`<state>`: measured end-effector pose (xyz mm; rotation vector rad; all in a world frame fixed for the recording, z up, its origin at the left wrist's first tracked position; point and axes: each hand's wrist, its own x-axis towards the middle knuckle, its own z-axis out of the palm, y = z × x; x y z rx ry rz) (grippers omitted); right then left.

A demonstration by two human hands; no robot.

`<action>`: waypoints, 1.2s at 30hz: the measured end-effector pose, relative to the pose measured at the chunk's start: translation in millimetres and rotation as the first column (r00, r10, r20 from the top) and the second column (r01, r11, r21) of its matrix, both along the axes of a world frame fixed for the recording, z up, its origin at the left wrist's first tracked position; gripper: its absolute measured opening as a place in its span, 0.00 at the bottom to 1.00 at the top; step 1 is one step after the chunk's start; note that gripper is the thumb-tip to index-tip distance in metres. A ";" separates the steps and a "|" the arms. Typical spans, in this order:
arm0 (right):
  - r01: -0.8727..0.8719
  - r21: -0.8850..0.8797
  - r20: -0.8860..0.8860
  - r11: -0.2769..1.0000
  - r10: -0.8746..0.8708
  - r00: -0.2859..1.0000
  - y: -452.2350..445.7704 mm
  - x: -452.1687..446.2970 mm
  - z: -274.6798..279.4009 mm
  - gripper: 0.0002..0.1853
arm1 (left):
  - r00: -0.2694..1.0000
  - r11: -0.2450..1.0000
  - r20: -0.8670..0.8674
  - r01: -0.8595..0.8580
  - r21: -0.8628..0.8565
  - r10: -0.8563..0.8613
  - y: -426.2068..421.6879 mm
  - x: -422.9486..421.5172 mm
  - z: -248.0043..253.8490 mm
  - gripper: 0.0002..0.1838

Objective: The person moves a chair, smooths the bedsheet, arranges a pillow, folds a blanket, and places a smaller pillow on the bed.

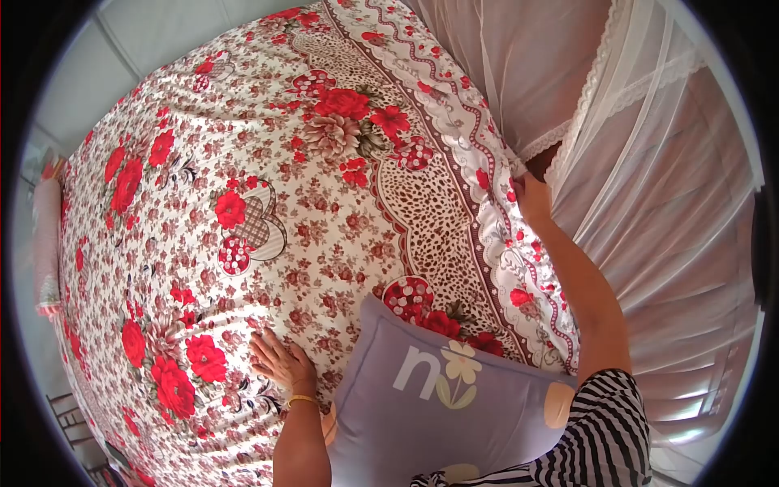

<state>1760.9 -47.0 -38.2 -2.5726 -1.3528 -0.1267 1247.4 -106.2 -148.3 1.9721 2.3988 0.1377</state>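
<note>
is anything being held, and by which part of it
The left grip lies on the flowered sheet, holding nothing. The right grip is at the sheet's edge, fingertips hidden: cannot tell.

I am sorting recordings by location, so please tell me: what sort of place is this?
Most likely a bedroom: a broad flowered sheet is spread out like bedding, there is a purple pillow, and sheer lace-edged netting, resembling a bed net, hangs along one side.
</note>
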 end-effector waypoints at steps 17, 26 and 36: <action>0.408 -0.015 0.025 0.913 -0.408 0.913 2.9 61.7 -27.5 0.14 | 0.999 0.999 -0.013 0.033 0.012 -0.032 -0.5 -0.5 0.6 0.33; 0.095 -0.051 -0.226 0.994 -0.104 0.969 -1.4 4.7 18.0 0.29 | 1.000 1.000 -0.012 -0.002 0.003 0.002 1.6 0.4 0.8 0.33; 0.405 -0.143 -0.007 0.903 -0.410 0.912 70.8 3.0 -19.5 0.42 | 1.000 0.999 -0.026 0.000 -0.043 -0.002 0.7 0.8 6.6 0.32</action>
